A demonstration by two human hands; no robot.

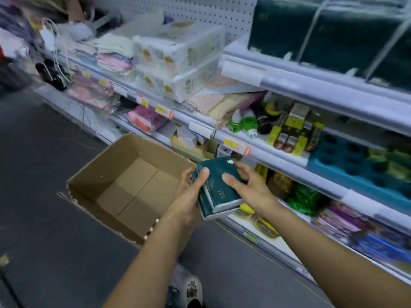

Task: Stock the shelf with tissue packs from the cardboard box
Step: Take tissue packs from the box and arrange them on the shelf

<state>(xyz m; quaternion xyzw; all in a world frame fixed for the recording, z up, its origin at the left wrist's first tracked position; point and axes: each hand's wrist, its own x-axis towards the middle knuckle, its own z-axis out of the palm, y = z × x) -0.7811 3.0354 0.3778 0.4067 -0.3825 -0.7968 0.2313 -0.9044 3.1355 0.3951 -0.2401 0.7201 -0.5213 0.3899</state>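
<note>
— Packs [219, 188] first: where are they seen?

— Two dark green tissue packs, stacked one on the other, are held in the air between the cardboard box [124, 185] and the lower shelves. The stack is tilted, its white edges turned toward the camera.

— How is the stack gripped?

— It is clasped from both sides. The left hand [189, 196] is wrapped round the left edge, thumb laid on the top face, fingers curled underneath. The right hand [246, 185] is set against the right side, thumb pressed on the top face and fingers bent round the far edge.

— And the box?

— It is seen on the dark floor, just left of the hands, flaps open. Only bare cardboard bottom is visible inside.

— What is shown on the shelving?

— The top shelf [311, 83] at the right is already filled with large dark green tissue bundles [311, 34]. To the left, white tissue multipacks [178, 63] are stacked in two layers beside folded towels [113, 56]. Lower down, small green and yellow goods are spread along the shelf — their labels are too blurred to be read.

— Anything else?

— A white shoe [191, 290] is caught at the bottom edge, on the floor below the forearms
</note>
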